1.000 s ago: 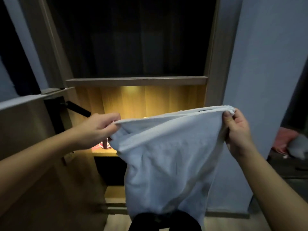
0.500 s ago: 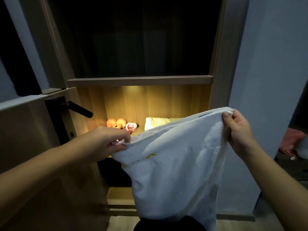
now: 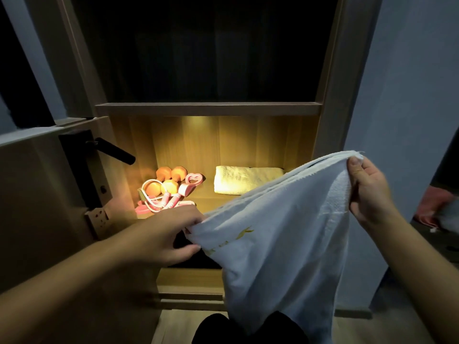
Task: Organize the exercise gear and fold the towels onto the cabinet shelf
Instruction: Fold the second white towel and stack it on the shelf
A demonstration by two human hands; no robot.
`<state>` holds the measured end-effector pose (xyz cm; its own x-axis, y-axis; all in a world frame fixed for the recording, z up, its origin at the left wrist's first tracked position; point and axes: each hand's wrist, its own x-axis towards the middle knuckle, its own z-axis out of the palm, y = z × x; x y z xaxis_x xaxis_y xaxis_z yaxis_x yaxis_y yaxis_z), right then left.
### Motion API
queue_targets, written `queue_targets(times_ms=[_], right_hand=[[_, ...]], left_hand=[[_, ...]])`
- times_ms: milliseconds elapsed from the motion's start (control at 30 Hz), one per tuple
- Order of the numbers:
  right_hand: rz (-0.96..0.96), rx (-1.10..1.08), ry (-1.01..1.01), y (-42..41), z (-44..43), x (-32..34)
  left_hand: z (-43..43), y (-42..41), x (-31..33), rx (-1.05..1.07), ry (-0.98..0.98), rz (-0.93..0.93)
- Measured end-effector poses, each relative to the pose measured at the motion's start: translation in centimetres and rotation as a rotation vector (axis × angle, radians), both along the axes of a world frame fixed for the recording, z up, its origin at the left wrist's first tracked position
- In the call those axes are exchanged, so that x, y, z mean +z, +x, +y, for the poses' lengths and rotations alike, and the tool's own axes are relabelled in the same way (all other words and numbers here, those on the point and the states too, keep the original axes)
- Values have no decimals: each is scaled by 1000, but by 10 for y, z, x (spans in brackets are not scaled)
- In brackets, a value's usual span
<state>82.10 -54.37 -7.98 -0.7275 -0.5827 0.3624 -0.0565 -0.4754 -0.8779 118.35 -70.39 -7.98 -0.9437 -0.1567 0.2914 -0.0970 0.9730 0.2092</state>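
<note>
A white towel (image 3: pixel 278 234) with a small yellow print hangs doubled in front of the lit cabinet shelf (image 3: pixel 211 203). My left hand (image 3: pixel 169 234) pinches its lower left corner. My right hand (image 3: pixel 367 192) grips its upper right corner, higher up. On the shelf lie a folded cream towel (image 3: pixel 241 180) at the right and, at the left, orange dumbbells (image 3: pixel 166 181) with a pink skipping rope (image 3: pixel 161 202) and a pink heart-shaped grip (image 3: pixel 191 182).
A door with a black lever handle (image 3: pixel 114 151) stands open at the left, close to the shelf. A dark compartment lies above the shelf and a grey wall (image 3: pixel 402 95) at the right. A reddish cloth (image 3: pixel 437 207) lies at the far right.
My left hand has dropped lower with its corner of the towel, so the top edge now slopes and the shelf's contents show. My right hand has stayed put.
</note>
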Motion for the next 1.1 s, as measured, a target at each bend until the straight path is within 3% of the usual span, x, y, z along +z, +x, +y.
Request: queue_targets(times_ms=[167,267,367,533,600,700,767,900,1100], right_hand=[[42,-8,52,0,2,8],[73,-5,79,-1,4,13],[80,-8,101,-8,3,17],[163,-47,230,-28,-1,15],[209,-67,259,-35,-9,19],[250,-90,286,-39,-23,32],[278,-75,289,-43,-33,44],[191,-141,183,-49,-53,74],[140,-268,172,-70,-59,89]], left_hand=[[4,-19,-31,33,-79,3],[2,-25,-32,-14,-314,7],[-9,-27,-24,33,-411,-3],[-51,-17,15,177,-99,92],[-60,-19,30,233,-12,45],[-65,-32,49,323,-183,-80],[-70,-40,64,376,-255,-44],[-62,-67,89,250,-232,106],[-55,-81,108,152,-196,-3]])
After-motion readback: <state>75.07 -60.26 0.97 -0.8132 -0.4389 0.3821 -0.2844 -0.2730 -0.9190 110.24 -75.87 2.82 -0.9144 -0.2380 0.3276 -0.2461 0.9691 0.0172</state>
